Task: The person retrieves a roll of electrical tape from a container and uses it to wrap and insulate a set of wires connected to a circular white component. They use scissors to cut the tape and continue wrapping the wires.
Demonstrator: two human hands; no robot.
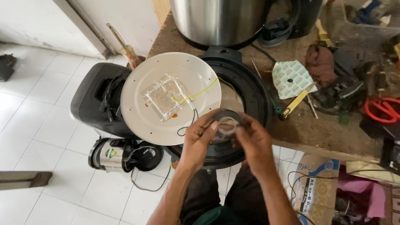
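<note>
Tape roll [227,125]: clear, round, betw both hands.

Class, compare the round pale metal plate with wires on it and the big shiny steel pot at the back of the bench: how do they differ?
The round pale metal plate is flat, matte and tilted, overhanging the bench edge; the big shiny steel pot is tall, mirror-bright and stands upright. The plate carries a foil patch and wires; the pot's wall is bare. Both are round metal.

You get soft, even daylight, brightest on the white floor tiles [50,108]; glare streaks the steel pot [216,18], and the fingers [214,125] blur slightly.
</note>
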